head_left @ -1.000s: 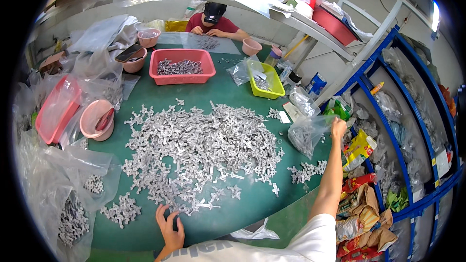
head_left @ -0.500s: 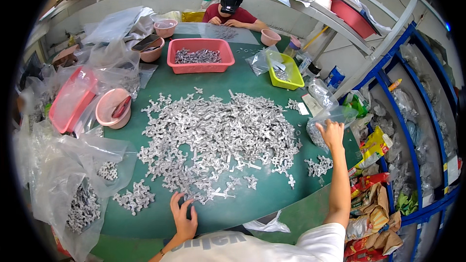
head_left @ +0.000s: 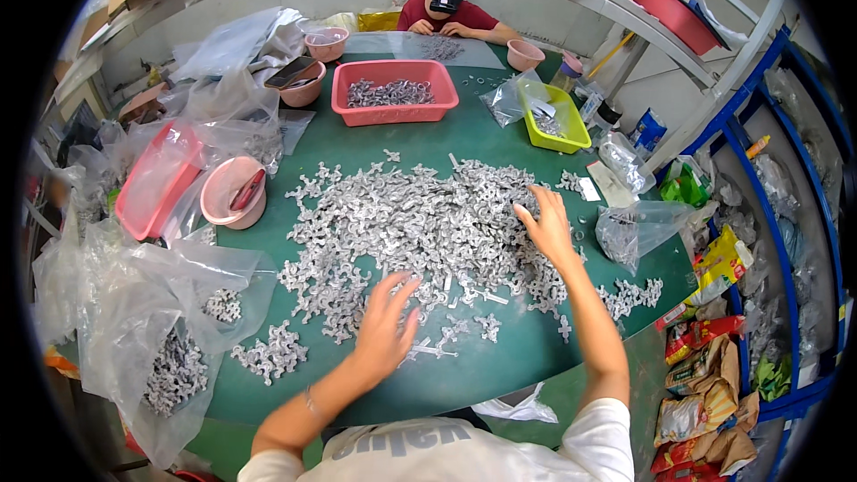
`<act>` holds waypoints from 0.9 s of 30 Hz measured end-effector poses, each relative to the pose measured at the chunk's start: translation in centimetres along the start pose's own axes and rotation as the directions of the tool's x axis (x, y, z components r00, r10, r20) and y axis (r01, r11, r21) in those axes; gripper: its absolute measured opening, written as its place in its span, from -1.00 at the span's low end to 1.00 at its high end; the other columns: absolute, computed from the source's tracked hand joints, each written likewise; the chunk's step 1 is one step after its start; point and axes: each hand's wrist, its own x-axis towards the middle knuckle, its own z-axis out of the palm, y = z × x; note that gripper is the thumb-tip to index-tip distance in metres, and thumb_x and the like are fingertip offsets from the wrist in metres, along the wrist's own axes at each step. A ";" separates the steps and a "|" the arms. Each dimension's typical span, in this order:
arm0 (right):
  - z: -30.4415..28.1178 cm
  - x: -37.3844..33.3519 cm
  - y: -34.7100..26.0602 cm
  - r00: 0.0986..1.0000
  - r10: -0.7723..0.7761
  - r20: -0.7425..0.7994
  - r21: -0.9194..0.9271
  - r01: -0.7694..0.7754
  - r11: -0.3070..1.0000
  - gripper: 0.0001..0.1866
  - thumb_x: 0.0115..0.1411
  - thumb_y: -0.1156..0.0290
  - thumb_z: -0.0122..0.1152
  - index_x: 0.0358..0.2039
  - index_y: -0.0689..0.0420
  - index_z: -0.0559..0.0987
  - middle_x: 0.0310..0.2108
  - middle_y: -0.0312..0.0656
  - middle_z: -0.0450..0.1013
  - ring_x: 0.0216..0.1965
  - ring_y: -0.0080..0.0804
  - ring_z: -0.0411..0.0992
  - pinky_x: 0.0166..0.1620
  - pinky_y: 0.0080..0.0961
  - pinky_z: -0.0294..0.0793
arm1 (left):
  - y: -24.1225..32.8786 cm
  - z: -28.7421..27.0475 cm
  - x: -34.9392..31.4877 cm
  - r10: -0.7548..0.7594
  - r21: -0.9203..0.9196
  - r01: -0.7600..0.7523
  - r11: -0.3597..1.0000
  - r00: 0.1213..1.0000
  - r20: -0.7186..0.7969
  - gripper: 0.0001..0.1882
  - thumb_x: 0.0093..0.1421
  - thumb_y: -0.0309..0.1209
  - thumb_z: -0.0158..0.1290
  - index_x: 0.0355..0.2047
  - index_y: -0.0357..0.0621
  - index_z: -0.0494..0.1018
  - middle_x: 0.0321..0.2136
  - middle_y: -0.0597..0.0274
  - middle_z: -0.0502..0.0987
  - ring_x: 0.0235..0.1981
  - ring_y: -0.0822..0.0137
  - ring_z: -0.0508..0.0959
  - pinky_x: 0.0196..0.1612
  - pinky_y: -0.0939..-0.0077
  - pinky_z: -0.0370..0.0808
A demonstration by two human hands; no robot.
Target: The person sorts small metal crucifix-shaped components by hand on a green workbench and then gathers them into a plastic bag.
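**Both hands on the metal pile**

The heap of small grey metal parts (head_left: 420,232) fills mid-desk (head_left: 500,152). Left hand (head_left: 386,326), grip spread flat, touches its 6 o'clock edge. Right hand (head_left: 546,228), fingers open, rests at 3 o'clock, further in.

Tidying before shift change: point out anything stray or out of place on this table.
A few small metal parts lie apart from the main pile: one clump near the front left edge of the green table, another at the right edge. Clear plastic bags slump over the left side.
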 end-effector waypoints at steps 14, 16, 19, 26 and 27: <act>6.0 -2.7 -1.5 0.988 0.098 -0.117 0.120 -0.084 0.989 -0.54 -0.04 0.21 0.21 -0.19 0.25 0.43 -0.18 0.07 0.34 -0.10 0.00 0.25 -0.02 -0.21 0.21 | -10.1 12.4 18.1 -0.153 0.344 0.015 0.939 0.913 0.378 -0.36 0.07 0.06 -0.08 -0.02 -0.20 0.31 -0.01 -0.19 0.23 0.03 -0.11 0.23 0.03 -0.08 0.14; 6.2 -2.8 -1.2 0.984 0.084 -0.156 0.099 -0.069 0.993 -0.55 -0.04 0.22 0.20 -0.19 0.25 0.42 -0.18 0.07 0.34 -0.11 0.00 0.26 -0.02 -0.21 0.21 | -10.1 12.7 18.2 -0.174 0.336 0.034 0.941 0.900 0.399 -0.39 0.05 0.07 -0.05 -0.05 -0.16 0.37 0.02 -0.26 0.19 0.03 -0.15 0.22 0.04 -0.07 0.14; 6.1 -3.2 -1.6 0.980 0.087 -0.180 0.098 -0.071 0.993 -0.57 -0.04 0.25 0.19 -0.19 0.24 0.42 -0.18 0.03 0.35 -0.10 -0.03 0.26 -0.01 -0.23 0.20 | -10.2 12.3 17.2 -0.081 0.354 -0.076 0.932 0.909 0.409 -0.37 0.03 0.08 -0.03 -0.04 -0.15 0.35 0.04 -0.32 0.14 0.04 -0.17 0.21 0.04 -0.06 0.15; 6.4 -2.4 -2.5 0.976 0.154 -0.152 0.041 -0.149 0.988 -0.55 -0.09 0.25 0.23 -0.20 0.22 0.43 -0.21 -0.06 0.35 -0.15 -0.12 0.27 -0.05 -0.29 0.18 | -9.7 11.2 17.3 -0.029 0.336 -0.128 0.933 0.905 0.425 -0.29 -0.07 0.09 0.07 -0.03 -0.19 0.33 -0.04 -0.29 0.21 -0.04 -0.14 0.27 -0.03 -0.03 0.21; 6.5 -2.3 -2.4 0.975 0.151 -0.166 0.052 -0.144 0.988 -0.55 -0.10 0.25 0.23 -0.20 0.21 0.44 -0.21 -0.06 0.34 -0.15 -0.12 0.27 -0.05 -0.29 0.19 | -9.7 11.1 17.3 -0.004 0.338 -0.151 0.929 0.910 0.415 -0.28 -0.09 0.08 0.10 -0.04 -0.20 0.34 -0.06 -0.27 0.21 -0.05 -0.14 0.28 -0.03 0.00 0.23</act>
